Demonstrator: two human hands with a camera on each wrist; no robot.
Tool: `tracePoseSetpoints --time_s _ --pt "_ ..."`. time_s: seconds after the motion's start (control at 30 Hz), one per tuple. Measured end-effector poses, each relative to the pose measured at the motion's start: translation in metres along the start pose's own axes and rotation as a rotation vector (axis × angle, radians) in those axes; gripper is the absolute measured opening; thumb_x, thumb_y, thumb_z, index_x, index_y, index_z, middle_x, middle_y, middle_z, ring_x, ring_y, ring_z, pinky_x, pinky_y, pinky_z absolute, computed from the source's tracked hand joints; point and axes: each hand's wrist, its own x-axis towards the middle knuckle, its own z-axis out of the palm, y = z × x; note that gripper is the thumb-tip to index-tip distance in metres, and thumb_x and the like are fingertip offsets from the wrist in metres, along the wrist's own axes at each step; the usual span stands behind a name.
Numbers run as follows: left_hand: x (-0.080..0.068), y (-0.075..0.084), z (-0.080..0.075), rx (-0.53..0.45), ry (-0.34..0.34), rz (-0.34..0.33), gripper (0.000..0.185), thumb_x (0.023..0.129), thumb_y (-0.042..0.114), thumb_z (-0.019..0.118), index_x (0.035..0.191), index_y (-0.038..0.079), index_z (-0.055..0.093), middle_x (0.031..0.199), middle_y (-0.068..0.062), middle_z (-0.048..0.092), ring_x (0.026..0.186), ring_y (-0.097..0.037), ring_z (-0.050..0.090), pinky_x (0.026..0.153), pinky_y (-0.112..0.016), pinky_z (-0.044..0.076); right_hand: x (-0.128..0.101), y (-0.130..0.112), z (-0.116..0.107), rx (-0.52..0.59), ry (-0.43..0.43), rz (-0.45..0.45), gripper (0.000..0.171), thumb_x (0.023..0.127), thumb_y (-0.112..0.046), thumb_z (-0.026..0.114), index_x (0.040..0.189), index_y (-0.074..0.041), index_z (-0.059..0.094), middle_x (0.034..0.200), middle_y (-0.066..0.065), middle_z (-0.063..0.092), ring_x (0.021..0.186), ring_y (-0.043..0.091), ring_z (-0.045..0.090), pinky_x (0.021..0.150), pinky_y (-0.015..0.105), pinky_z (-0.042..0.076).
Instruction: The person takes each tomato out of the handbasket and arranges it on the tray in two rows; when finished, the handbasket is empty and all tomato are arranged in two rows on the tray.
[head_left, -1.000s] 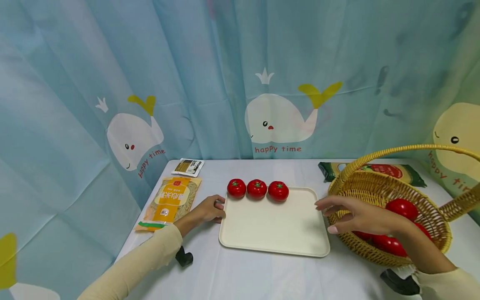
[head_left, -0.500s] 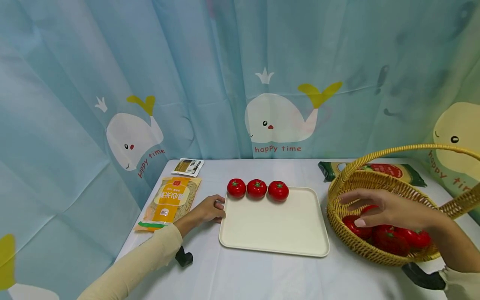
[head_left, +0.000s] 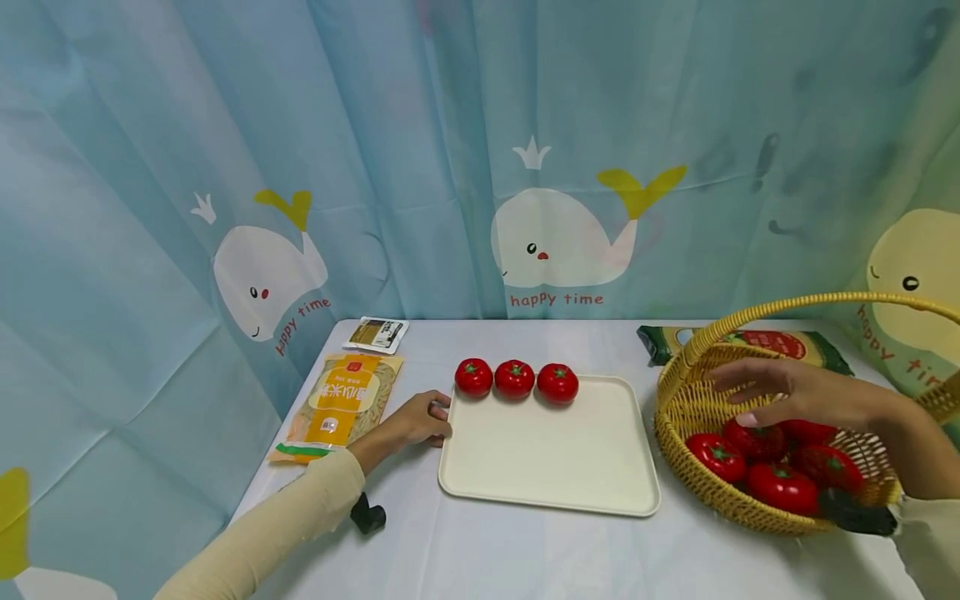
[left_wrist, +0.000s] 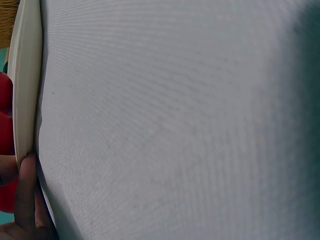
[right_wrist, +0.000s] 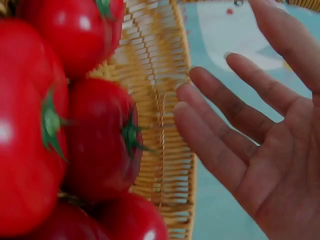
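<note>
Three red tomatoes (head_left: 514,379) sit in a row along the back edge of a cream rectangular tray (head_left: 555,458). My left hand (head_left: 420,418) is at the tray's left side. In the left wrist view the thumb and a finger (left_wrist: 26,192) pinch its rim. My right hand (head_left: 813,396) hovers over the wicker basket (head_left: 693,483), its fingers spread and holding nothing. Several red tomatoes (head_left: 783,487) with green stems lie below it in the basket. The right wrist view shows the open palm (right_wrist: 280,155) beside a tomato (right_wrist: 102,140).
A yellow bag of noodles (head_left: 345,400) and a small white packet (head_left: 377,335) lie on the left of the white table. Behind the basket is a green package (head_left: 813,346). The basket's tall arched handle (head_left: 825,298) rises over its right part. A blue curtain (head_left: 420,167) hangs behind.
My right hand has moved right, from the tray's right edge to over the basket. The left hand, tray and three tomatoes on it stay in place.
</note>
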Motion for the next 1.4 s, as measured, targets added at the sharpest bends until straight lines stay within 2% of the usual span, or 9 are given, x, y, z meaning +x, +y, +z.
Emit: tracePoseSetpoints --time_s 0.1,0.17,0.23,0.33,0.4,0.5,0.7,1.0,1.4 --pt "0.001 0.000 0.000 0.001 -0.001 -0.002 0.051 0.081 -0.002 0.072 0.129 0.000 0.054 0.096 -0.010 0.059 0.075 -0.017 0.061 0.067 -0.028 0.062 0.003 0.009 -0.007 0.013 -0.031 0.020 0.056 0.095 -0.014 0.065 0.145 0.000 0.044 0.135 -0.004 0.058 0.115 -0.007 0.055 0.082 0.021 0.055" --pt "0.001 0.000 0.000 0.004 -0.003 -0.001 0.051 0.081 -0.002 0.072 0.129 0.000 0.055 0.096 -0.010 0.059 0.075 -0.017 0.061 0.066 -0.028 0.062 0.005 0.014 -0.010 0.034 -0.062 0.032 0.058 0.095 -0.013 0.065 0.145 0.003 0.042 0.137 0.005 0.058 0.115 -0.004 0.057 0.082 0.022 0.056" --pt "0.001 -0.001 0.000 0.000 -0.005 0.001 0.051 0.081 -0.002 0.072 0.129 0.000 0.055 0.096 -0.010 0.059 0.075 -0.017 0.061 0.066 -0.028 0.062 0.006 0.018 -0.014 0.062 -0.101 0.042 0.059 0.095 -0.012 0.065 0.145 0.006 0.040 0.139 0.018 0.056 0.116 0.004 0.060 0.082 0.023 0.057" --pt "0.001 -0.001 0.000 -0.005 -0.008 0.006 0.051 0.081 -0.002 0.072 0.129 -0.001 0.055 0.096 -0.011 0.059 0.075 -0.017 0.061 0.067 -0.029 0.062 0.009 0.025 -0.017 0.114 -0.161 0.076 0.059 0.095 -0.012 0.064 0.145 0.006 0.039 0.141 0.034 0.048 0.116 0.025 0.064 0.082 0.027 0.059" --pt "0.002 -0.001 0.000 -0.007 -0.008 0.007 0.051 0.081 -0.003 0.072 0.129 -0.001 0.054 0.096 -0.011 0.059 0.074 -0.017 0.061 0.067 -0.029 0.062 0.011 0.029 -0.019 0.143 -0.195 0.097 0.058 0.096 -0.012 0.064 0.146 0.004 0.040 0.143 0.041 0.041 0.117 0.039 0.061 0.082 0.029 0.060" --pt "0.002 -0.002 0.000 -0.006 -0.007 0.009 0.051 0.080 -0.003 0.072 0.128 -0.001 0.054 0.095 -0.011 0.059 0.073 -0.017 0.061 0.067 -0.029 0.063 0.013 0.034 -0.019 0.180 -0.233 0.128 0.057 0.096 -0.012 0.064 0.147 0.002 0.041 0.144 0.044 0.036 0.119 0.049 0.057 0.083 0.032 0.060" --pt "0.002 -0.001 0.001 -0.005 -0.006 0.003 0.052 0.080 -0.003 0.073 0.128 -0.001 0.054 0.095 -0.011 0.060 0.073 -0.016 0.061 0.067 -0.029 0.063 0.014 0.039 -0.021 0.221 -0.292 0.195 0.062 0.096 -0.013 0.065 0.146 0.009 0.036 0.143 0.044 0.036 0.117 0.043 0.059 0.084 0.034 0.059" --pt "0.001 -0.001 0.000 -0.008 -0.005 0.008 0.052 0.080 -0.005 0.072 0.128 -0.002 0.054 0.095 -0.011 0.061 0.073 -0.017 0.062 0.067 -0.029 0.063 0.017 0.040 -0.024 0.219 -0.361 0.263 0.074 0.096 -0.016 0.066 0.149 0.013 0.024 0.146 0.043 0.033 0.122 0.045 0.056 0.089 0.052 0.059" --pt "0.002 0.000 0.000 0.000 -0.001 0.001 0.052 0.080 -0.004 0.073 0.128 -0.001 0.055 0.095 -0.011 0.061 0.074 -0.017 0.062 0.068 -0.030 0.063 0.018 0.039 -0.017 0.246 -0.390 0.319 0.076 0.093 -0.018 0.068 0.151 0.006 0.026 0.148 0.040 0.033 0.114 0.031 0.058 0.081 0.045 0.060"
